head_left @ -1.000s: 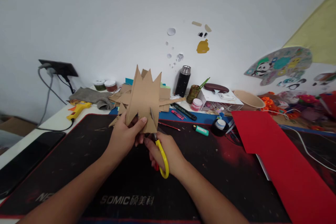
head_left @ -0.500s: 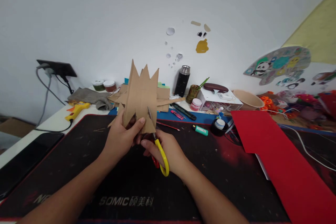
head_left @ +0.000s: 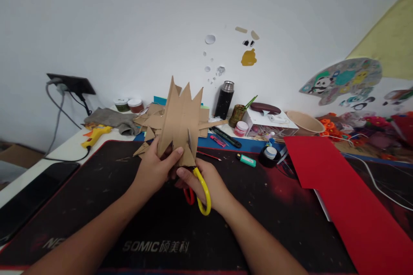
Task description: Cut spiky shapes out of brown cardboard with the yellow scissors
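A piece of brown cardboard point(head_left: 181, 122) with pointed teeth along its top edge is held up over the dark mat. My left hand point(head_left: 158, 161) grips its lower left part, thumb on the front face and the other fingers behind it. Around the scissors point(head_left: 204, 193), with one yellow and one red handle loop, my right hand point(head_left: 211, 182) is closed. One scissor blade shows in front of the cardboard near its lower right edge; the other blade is hidden behind it. Notches mark the cardboard's lower edge beside my left thumb.
Cardboard scraps point(head_left: 151, 118) lie behind the hands. A yellow glue gun point(head_left: 96, 134) is at the left, near a black phone-like slab point(head_left: 35, 197). A black flask point(head_left: 225, 99), a green lighter point(head_left: 246, 160) and a black jar point(head_left: 270, 154) stand or lie beyond. Red sheet point(head_left: 342, 197) covers the right.
Both hands, the cardboard and the scissors have shifted slightly to the right. The cardboard has tilted a little, and more of the red handle loop shows.
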